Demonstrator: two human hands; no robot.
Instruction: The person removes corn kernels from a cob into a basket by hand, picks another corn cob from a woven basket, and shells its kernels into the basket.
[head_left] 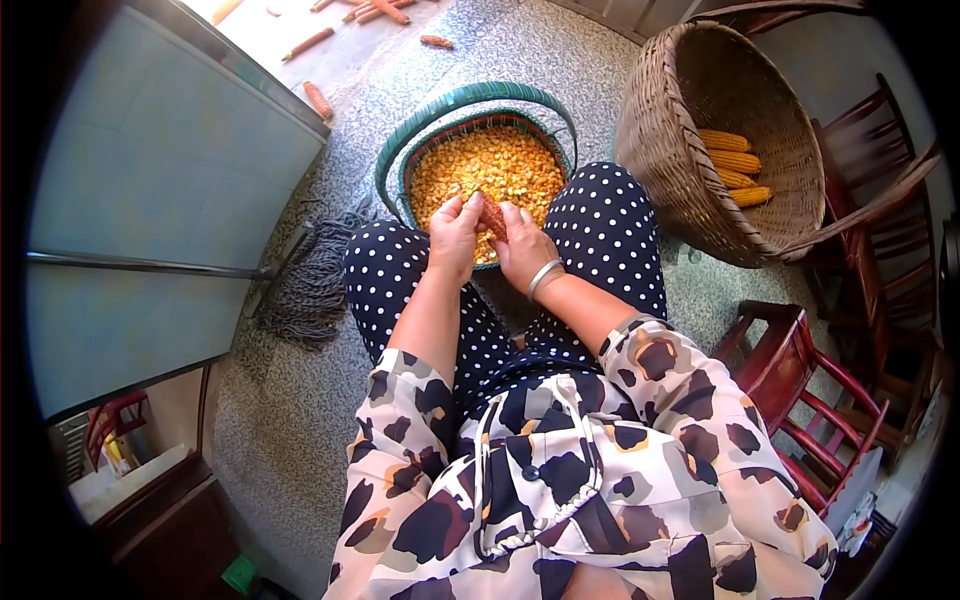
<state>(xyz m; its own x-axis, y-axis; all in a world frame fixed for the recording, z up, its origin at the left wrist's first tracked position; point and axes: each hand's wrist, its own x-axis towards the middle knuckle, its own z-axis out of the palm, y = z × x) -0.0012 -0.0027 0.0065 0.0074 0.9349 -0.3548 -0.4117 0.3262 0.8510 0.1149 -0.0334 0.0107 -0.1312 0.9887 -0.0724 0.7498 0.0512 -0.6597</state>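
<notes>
Seen from above, a person sits in a patterned shirt [540,490] that fills the bottom centre of the frame, with polka-dot trousers [610,235] above it, knees apart. A dark red wooden chair [775,365] stands at lower right. Just above the frame's centre, the left hand [455,237] and the right hand [524,250], which wears a silver-coloured bangle [543,277] at the wrist, are both closed on one reddish corn cob [491,215], fingers pinching it from either side. The cob is over a green-rimmed basket [403,185] of loose yellow kernels [485,160], between the knees. Left of that, a grey mop head [310,280] lies on the speckled floor [270,430]. At upper right, a large wicker basket [650,130] leans, holding yellow corn cobs [735,160]. Farthest off, at upper left, bare reddish cobs [308,44] lie scattered in bright light.
</notes>
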